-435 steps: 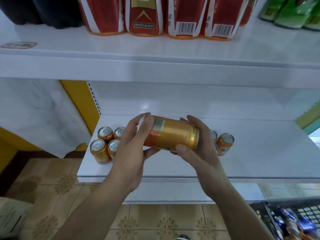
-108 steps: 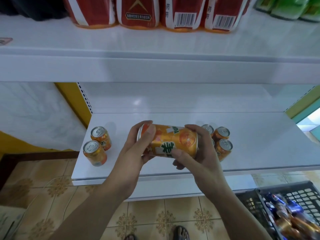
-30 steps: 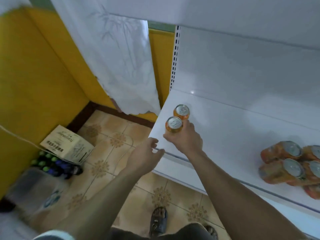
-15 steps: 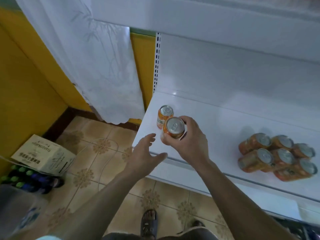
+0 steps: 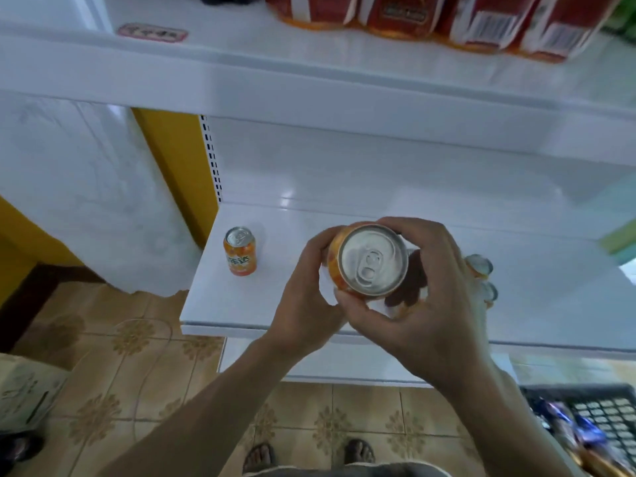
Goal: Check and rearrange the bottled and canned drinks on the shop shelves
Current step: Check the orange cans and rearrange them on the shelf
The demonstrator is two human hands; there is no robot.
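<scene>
Above the front of the lower shelf (image 5: 213,297), both my hands hold one orange can (image 5: 373,263), its silver top and pull tab facing up at me. My left hand (image 5: 303,304) curls round its left side, fingertips on the far rim. My right hand (image 5: 437,304) wraps the right side, fingers over the far edge and thumb pressed just under the lid (so the can is clamped from both sides). A second orange can (image 5: 240,251) stands upright by itself near the shelf's left end, well apart from my hands. Behind my right hand, the tops of two more cans (image 5: 480,265) peek out on the shelf. On the upper shelf (image 5: 309,80) stand red-labelled bottles (image 5: 481,18). At the lower right, a dark basket (image 5: 602,411) holds blurred drinks.
</scene>
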